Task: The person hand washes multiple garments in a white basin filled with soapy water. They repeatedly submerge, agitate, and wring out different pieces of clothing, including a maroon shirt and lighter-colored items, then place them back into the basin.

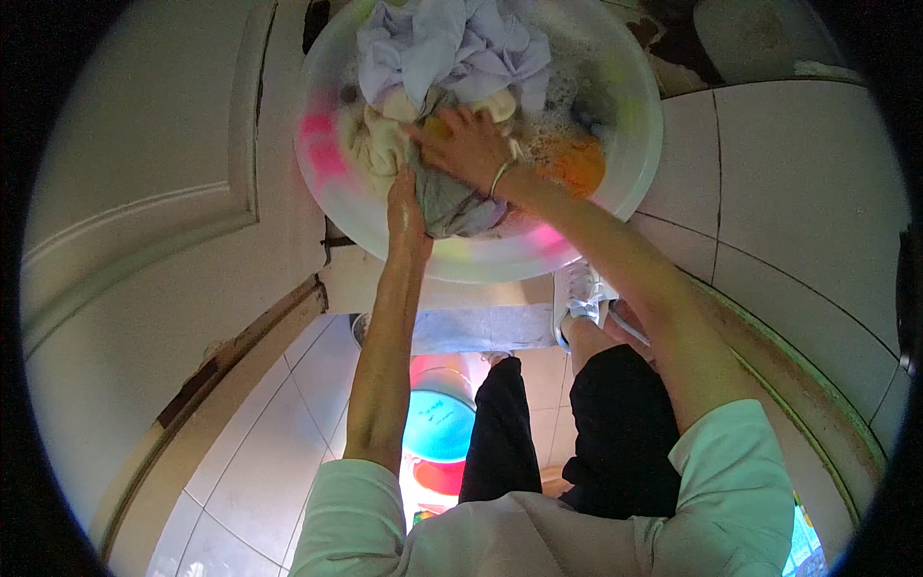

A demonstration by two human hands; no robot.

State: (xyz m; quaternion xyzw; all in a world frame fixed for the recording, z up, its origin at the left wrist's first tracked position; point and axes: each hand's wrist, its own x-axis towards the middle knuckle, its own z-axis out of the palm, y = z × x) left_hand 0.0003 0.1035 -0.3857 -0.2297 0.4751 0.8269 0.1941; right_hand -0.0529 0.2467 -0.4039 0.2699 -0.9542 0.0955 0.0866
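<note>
A wide plastic basin (476, 270) with pink and yellow patches holds wet laundry in sudsy water. My left hand (408, 205) grips the near left edge of a grey cloth (451, 202). Over that cloth is my right hand (465, 148), slightly blurred, its fingers bent around a small yellow object (437, 129) that looks like a soap bar. A bracelet circles the right wrist. Cream cloth (378, 144) lies beside my left hand, and white cloth (451, 50) is heaped at the far side. To the right, an orange item (577, 166) sits partly in the suds.
A white panelled door (144, 238) stands at the left. Below the basin runs a raised sill (483, 328), with a shoe (577, 296) on my foot beside it. Behind me are a blue basin (438, 425) and a red container (440, 476). Tiles (793, 159) extend at the right.
</note>
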